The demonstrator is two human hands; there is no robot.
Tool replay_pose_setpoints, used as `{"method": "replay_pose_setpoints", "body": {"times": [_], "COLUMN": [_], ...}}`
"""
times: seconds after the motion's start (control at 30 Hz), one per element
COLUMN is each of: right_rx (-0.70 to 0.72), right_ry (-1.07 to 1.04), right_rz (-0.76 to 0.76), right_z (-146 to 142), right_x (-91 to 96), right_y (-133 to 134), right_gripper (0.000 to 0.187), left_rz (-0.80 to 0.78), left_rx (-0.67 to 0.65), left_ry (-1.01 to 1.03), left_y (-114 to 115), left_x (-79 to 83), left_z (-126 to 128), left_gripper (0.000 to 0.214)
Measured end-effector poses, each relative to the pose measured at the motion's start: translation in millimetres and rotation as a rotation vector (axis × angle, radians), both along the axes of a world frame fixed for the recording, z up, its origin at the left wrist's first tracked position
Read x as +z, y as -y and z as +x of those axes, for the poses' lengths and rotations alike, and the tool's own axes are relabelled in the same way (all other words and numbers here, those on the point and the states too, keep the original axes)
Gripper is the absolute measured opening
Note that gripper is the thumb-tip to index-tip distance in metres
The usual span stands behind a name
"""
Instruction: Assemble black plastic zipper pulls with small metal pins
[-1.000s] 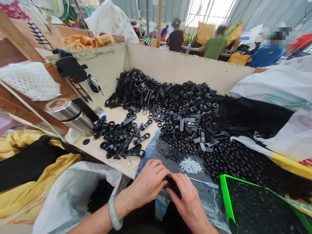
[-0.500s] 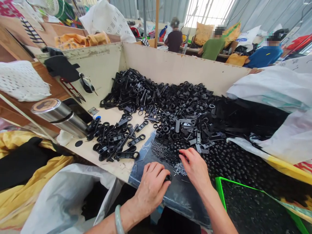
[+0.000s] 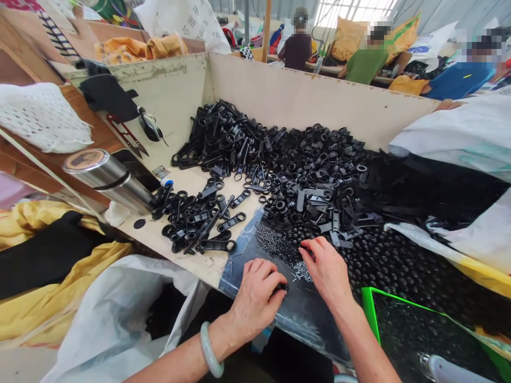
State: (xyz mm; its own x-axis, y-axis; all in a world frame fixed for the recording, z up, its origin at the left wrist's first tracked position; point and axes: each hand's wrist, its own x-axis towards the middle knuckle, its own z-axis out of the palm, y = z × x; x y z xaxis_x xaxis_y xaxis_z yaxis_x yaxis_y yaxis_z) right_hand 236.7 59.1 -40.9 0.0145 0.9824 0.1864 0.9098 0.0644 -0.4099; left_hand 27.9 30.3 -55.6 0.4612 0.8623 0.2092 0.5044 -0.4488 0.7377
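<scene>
My left hand [image 3: 257, 292], with a pale green bangle [image 3: 211, 348] on its wrist, is closed around a black plastic part [image 3: 282, 287] at the front edge of the bench. Only the round end of the part shows. To its right, my right hand [image 3: 327, 268] is pinched over the heaps of small pieces. Something dark is at its fingertips, too small to make out. Below those fingers lie silver pins [image 3: 302, 272]. Tiny grey metal pieces [image 3: 271, 242] are heaped beside them, and round black balls [image 3: 383, 266] spread to the right.
Black ratchet-like handles [image 3: 199, 218] lie at left, with larger piles of black handles [image 3: 223, 133] and rings [image 3: 319, 154] behind. A steel flask [image 3: 112, 178] stands at left. A green-rimmed tray [image 3: 369, 314] is at right. Several people work beyond the partition [image 3: 311, 90].
The whole view has shifted slightly, so things sit further right and the back is higher. Both hands keep nearly the same pose. A grey-handled tool now shows at the lower right.
</scene>
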Motion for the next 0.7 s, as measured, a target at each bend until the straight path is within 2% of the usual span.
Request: {"method": "replay_pose_setpoints", "body": {"times": [0.07, 0.13, 0.2, 0.27, 0.37, 0.5, 0.7], "right_rx": [0.013, 0.037, 0.066, 0.096, 0.126, 0.096, 0.019], "right_ry": [-0.061, -0.209, -0.368, -0.436, -0.43, -0.363, -0.225], "right_rz": [-0.006, -0.036, -0.078, -0.094, -0.075, -0.035, -0.021], "right_z": [-3.0, -8.4, -16.1, -24.4, -34.1, -40.4, -46.8], "right_x": [5.3, 8.8, 9.1, 7.1, 5.1, 7.8, 13.7], "right_y": [10.2, 28.6, 49.7, 66.8, 78.5, 78.6, 77.3], "right_gripper": [0.02, 0.02, 0.019, 0.019, 0.018, 0.017, 0.03], "left_rz": [-0.007, -0.007, 0.004, 0.014, 0.02, 0.031, 0.028], "left_rx": [0.0, 0.002, 0.006, 0.011, 0.015, 0.024, 0.034], "left_ry": [0.0, -0.003, -0.003, -0.005, -0.006, 0.01, 0.002], "left_y": [-0.1, -0.2, -0.1, 0.2, 0.6, 1.0, 1.3], "left_x": [0.3, -0.6, -2.4, -4.5, -6.8, -8.1, -8.4], "left_z": [-0.5, -0.9, -1.2, -1.4, -1.7, -1.6, -1.4], "left_gripper": [0.019, 0.018, 0.018, 0.019, 0.019, 0.017, 0.017]}}
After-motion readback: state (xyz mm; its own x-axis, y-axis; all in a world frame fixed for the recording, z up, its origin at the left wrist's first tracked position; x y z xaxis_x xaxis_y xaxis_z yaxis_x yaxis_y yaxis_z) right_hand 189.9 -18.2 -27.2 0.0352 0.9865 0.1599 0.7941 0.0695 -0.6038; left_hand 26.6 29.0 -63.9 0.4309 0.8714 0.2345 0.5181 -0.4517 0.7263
